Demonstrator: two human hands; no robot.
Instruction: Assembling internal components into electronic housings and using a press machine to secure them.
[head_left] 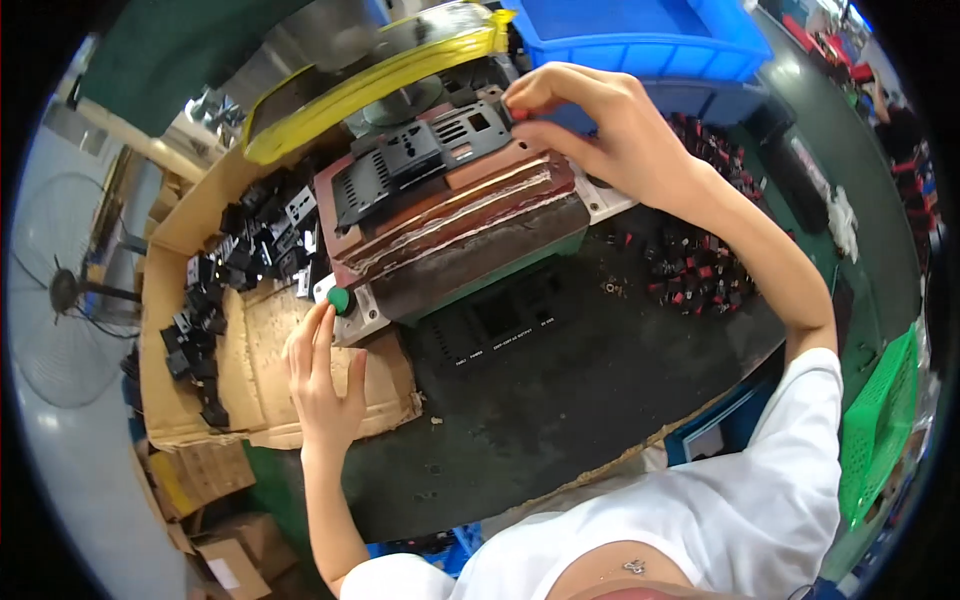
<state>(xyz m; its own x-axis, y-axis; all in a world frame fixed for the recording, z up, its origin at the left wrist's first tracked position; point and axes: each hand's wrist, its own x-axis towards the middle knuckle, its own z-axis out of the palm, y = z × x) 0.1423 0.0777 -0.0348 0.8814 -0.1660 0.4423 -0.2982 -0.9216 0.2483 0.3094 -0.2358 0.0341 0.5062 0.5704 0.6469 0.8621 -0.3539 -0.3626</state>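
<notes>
White shirt fabric (660, 510) is seen nearest the camera, below the dark table (560, 400). The work in hand is judged to be partway through one piece: a slotted black panel (362, 190) is already laid on the reddish-brown fixture block (365, 245), and a small red piece (518, 113) is held at its right end by the right hand (640, 135), pinched between thumb and forefinger. Whether that piece is fully seated cannot be told. The left hand (325, 375) is held with its fingers extended and nothing grasped, its fingertips set at a green button (339, 300); whether the button is pressed cannot be told. Much seems to be left, since red-and-black parts (700, 270) are heaped on the table to the right and black parts (265, 235) are piled in the cardboard tray (240, 350) to the left.

The black panel is positioned along the top of the block, tilted in view, below a yellow-taped guard (380, 105). Its surface is dark and matt, pierced by rows of slots and a rectangular opening near the right end, with a raised black section at the middle. No damage is made out at this size.
</notes>
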